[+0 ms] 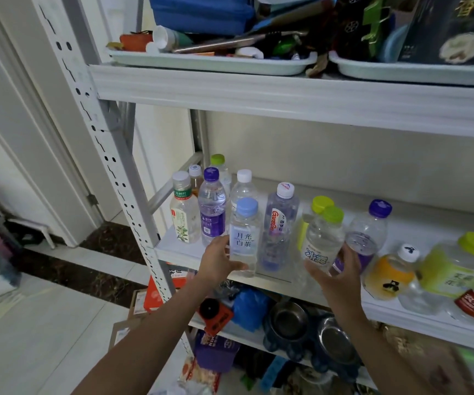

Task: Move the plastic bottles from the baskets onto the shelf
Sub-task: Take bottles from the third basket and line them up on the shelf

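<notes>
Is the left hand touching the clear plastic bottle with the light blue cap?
Touching. The head view shows the left hand gripping the lower part of the clear plastic bottle with the light blue cap, thumb across its front.

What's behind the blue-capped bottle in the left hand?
A clear white-capped bottle stands behind the blue-capped bottle held by the left hand; only its cap and shoulders show, the rest is covered.

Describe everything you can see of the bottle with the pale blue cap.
The blue-cap bottle is clear plastic, with a pale blue screw cap and a pale label bearing dark characters. It is upright at the front edge of the shelf, in the grip of the left hand, whose thumb crosses its lower front. Whether its base rests on the shelf is unclear.
</notes>
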`<state>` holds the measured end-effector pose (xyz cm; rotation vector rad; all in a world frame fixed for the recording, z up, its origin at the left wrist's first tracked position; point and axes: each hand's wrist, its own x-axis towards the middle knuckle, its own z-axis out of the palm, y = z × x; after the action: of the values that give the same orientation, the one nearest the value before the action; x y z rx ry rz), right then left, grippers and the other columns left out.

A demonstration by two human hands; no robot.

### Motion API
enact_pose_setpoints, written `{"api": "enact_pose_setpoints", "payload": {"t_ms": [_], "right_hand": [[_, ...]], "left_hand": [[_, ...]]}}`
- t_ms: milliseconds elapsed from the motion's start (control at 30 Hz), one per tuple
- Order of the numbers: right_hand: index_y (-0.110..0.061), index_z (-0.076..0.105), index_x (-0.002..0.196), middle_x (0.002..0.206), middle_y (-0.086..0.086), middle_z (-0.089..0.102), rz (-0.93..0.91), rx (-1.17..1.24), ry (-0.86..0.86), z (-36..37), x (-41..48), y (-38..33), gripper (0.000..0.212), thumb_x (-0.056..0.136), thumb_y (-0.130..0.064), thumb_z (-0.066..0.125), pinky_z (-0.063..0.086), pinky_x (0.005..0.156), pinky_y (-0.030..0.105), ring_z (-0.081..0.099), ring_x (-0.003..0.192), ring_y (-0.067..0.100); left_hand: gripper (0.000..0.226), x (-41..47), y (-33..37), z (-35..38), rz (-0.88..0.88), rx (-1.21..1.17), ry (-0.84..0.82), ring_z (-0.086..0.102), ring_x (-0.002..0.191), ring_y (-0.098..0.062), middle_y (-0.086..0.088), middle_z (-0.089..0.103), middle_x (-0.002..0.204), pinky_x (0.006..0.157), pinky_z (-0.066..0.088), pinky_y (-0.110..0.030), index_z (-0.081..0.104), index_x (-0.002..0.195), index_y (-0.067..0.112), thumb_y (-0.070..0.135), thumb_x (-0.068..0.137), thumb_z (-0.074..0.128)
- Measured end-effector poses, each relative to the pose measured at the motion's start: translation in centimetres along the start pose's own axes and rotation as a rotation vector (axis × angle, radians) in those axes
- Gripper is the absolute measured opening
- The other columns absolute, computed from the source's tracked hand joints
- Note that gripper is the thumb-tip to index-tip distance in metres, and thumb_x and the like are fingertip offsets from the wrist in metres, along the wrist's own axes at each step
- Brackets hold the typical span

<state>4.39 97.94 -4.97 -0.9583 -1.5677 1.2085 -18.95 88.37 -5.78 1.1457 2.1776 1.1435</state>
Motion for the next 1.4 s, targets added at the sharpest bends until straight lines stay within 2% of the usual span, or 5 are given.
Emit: {"api": "enact_pose_setpoints", "payload": {"t_ms": [233, 400, 667, 1133, 1400], "right_hand": [[-0.023, 0.035, 0.139, 0.133, -0.005, 0.04, 0.136, -0.065, -0.092, 0.6, -1.5, 3.6, 0.095, 0.062, -0.001, 0.086, 0.038, 0.098, 0.03, 0.042, 0.121, 0.011], [-0.03, 0.028, 0.143, 0.13, -0.011, 0.044, 0.187, -0.025, -0.11, 0.9, -1.1, 4.5, 0.1, 0.066, -0.001, 0.083, 0.034, 0.097, 0.026, 0.041, 0.12, 0.007], [-0.026, 0.03, 0.144, 0.125, -0.014, 0.048, 0.218, 0.002, -0.092, 1.1, -0.7, 5.4, 0.098, 0.066, -0.001, 0.083, 0.036, 0.095, 0.026, 0.044, 0.118, 0.008], [-0.024, 0.028, 0.146, 0.138, -0.007, 0.044, 0.207, -0.035, -0.092, 1.7, -0.1, 5.3, 0.09, 0.074, -0.005, 0.078, 0.037, 0.104, 0.032, 0.042, 0.126, 0.013], [-0.019, 0.029, 0.142, 0.132, 0.0, 0.048, 0.217, -0.025, -0.087, 2.2, 0.0, 5.4, 0.078, 0.079, -0.001, 0.072, 0.04, 0.094, 0.028, 0.047, 0.116, 0.014]], "left_hand": [[0.065, 0.0, -0.3, 0.1, 0.026, 0.003, 0.019, 0.06, 0.104, -0.02, -0.006, 0.06, 0.122, 0.092, 0.052, -0.034, 0.06, 0.121, 0.014, 0.016, 0.062, 0.089], [0.067, 0.0, -0.7, 0.4, 0.035, -0.005, 0.021, 0.059, 0.104, -0.017, -0.003, 0.06, 0.122, 0.086, 0.049, -0.024, 0.058, 0.121, 0.016, 0.018, 0.062, 0.09], [0.072, -0.4, -1.0, 0.5, -0.02, -0.047, 0.03, 0.053, 0.1, -0.008, 0.011, 0.057, 0.111, 0.075, 0.04, -0.012, 0.047, 0.121, 0.022, 0.019, 0.063, 0.089], [0.067, -0.4, -1.1, 0.9, -0.013, -0.11, 0.018, 0.051, 0.108, -0.009, 0.006, 0.06, 0.122, 0.089, 0.043, -0.024, 0.05, 0.126, 0.02, 0.011, 0.069, 0.084], [0.068, -0.6, -0.9, 0.9, -0.025, -0.125, 0.021, 0.051, 0.113, -0.011, 0.007, 0.058, 0.122, 0.094, 0.045, -0.028, 0.05, 0.127, 0.02, 0.01, 0.07, 0.084]]}}
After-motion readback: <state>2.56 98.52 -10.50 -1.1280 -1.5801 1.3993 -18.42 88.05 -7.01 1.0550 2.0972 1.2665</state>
